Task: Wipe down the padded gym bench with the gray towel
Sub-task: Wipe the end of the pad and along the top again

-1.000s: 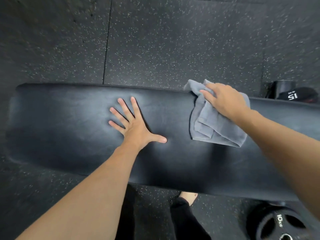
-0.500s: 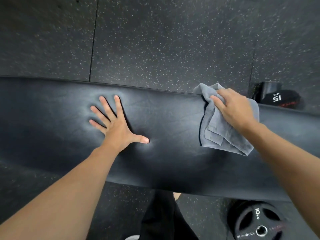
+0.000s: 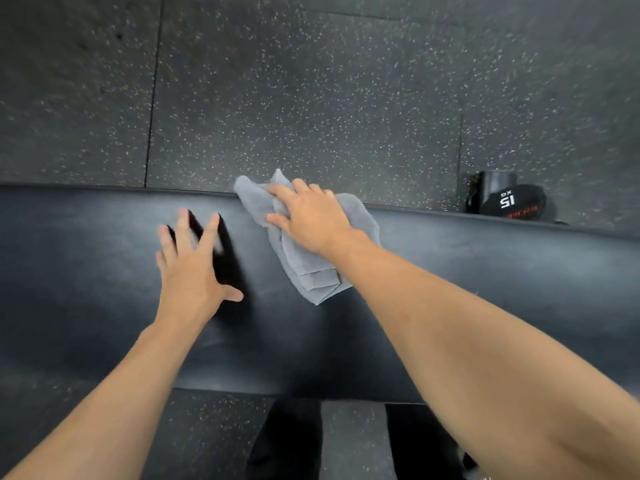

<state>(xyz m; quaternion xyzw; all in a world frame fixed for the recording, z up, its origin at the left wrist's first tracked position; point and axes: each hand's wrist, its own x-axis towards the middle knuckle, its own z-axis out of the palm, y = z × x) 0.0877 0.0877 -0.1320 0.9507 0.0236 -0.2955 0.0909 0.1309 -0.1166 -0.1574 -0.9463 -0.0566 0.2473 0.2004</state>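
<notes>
The black padded bench [image 3: 485,278] runs across the whole view from left to right. A crumpled gray towel [image 3: 308,268] lies on its far half, one corner hanging over the far edge. My right hand [image 3: 311,220] presses down on the towel with fingers gripping the cloth. My left hand [image 3: 192,268] is just left of the towel, fingers spread, lifted slightly above the pad and casting a dark shadow on it. It holds nothing.
Speckled black rubber floor [image 3: 311,98] lies beyond the bench. A black 15 kg weight [image 3: 509,202] sits on the floor behind the bench at the right. My dark trouser legs [image 3: 287,441] stand at the near edge.
My right hand has dragged the towel left along the far edge, close to my left hand. My left hand, flat on the pad before, has lifted off.
</notes>
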